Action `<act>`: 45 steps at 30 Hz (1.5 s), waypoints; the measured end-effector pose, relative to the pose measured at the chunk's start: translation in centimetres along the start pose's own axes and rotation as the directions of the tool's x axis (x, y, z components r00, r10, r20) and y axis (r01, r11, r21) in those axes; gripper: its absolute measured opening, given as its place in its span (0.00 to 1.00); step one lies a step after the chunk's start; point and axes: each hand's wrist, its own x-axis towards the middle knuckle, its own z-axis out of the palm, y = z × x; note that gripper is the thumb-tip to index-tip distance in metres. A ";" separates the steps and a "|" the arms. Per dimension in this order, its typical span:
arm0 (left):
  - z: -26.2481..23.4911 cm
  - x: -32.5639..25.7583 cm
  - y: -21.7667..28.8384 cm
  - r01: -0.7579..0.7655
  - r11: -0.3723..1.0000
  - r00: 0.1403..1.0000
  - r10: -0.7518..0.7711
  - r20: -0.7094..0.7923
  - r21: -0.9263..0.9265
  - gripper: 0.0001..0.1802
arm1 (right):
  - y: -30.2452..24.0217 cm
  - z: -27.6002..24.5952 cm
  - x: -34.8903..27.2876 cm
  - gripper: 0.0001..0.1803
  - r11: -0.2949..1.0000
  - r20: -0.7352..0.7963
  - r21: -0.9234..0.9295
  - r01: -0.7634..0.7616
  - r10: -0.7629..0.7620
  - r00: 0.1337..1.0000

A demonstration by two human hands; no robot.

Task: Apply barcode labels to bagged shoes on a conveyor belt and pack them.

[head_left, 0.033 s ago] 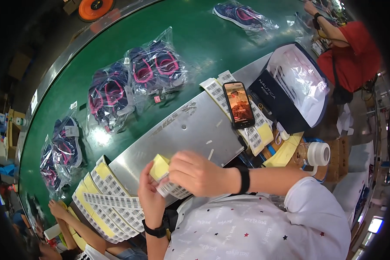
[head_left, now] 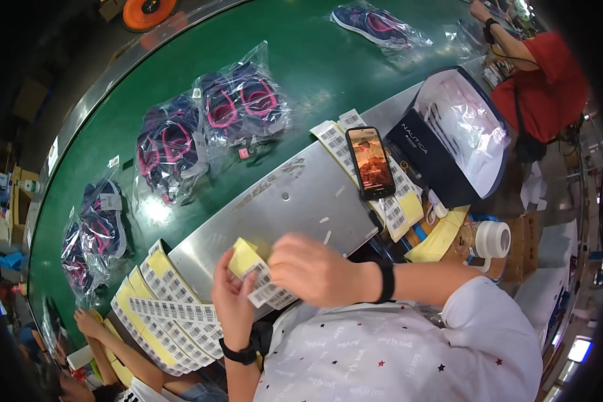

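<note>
My left hand (head_left: 233, 287) is closed on a folded strip of barcode labels (head_left: 266, 289), white labels on yellow backing, held above the metal ledge. Its yellow end (head_left: 245, 256) sticks up past the fingertips. My right hand (head_left: 309, 271) is at the strip's right side, slightly blurred, with its fingers curled together; whatever they pinch is hidden. More barcode label sheets (head_left: 174, 311) lie fanned out beside my left forearm. Beyond the ledge, bagged navy shoes with pink trim (head_left: 171, 149) rest on the green table (head_left: 301, 74).
A phone (head_left: 370, 163) with a lit screen lies on further label sheets (head_left: 402, 201). Right of it stand a dark blue shoebox (head_left: 422, 157) with tissue inside and a white-lidded bottle (head_left: 492, 239). Other people sit at left (head_left: 124, 352) and far right (head_left: 549, 87).
My right hand has shifted slightly right and turned a little. The label strip has tilted, and more of its barcode face shows.
</note>
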 end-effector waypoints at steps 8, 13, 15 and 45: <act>-0.3 -0.6 -5.7 0.121 0.992 0.986 -0.124 -0.115 -0.027 0.27 | 9.7 -8.4 -10.5 0.27 0.744 -0.151 -0.225 -0.629 0.611 0.777; 0.6 -0.8 -6.6 0.067 0.995 0.985 -0.078 -0.155 -0.071 0.25 | 16.0 -8.6 -7.3 0.33 0.706 -0.259 -0.220 -0.673 0.623 0.738; 0.8 -0.8 -6.6 0.053 0.998 0.983 -0.058 -0.172 -0.035 0.24 | 16.2 -7.7 -1.9 0.36 0.765 -0.243 -0.210 -0.608 0.562 0.791; -0.5 -0.7 -6.5 0.163 0.986 0.983 -0.165 -0.082 -0.030 0.27 | 40.3 1.3 17.9 0.46 0.269 -0.125 0.462 -0.845 0.963 0.238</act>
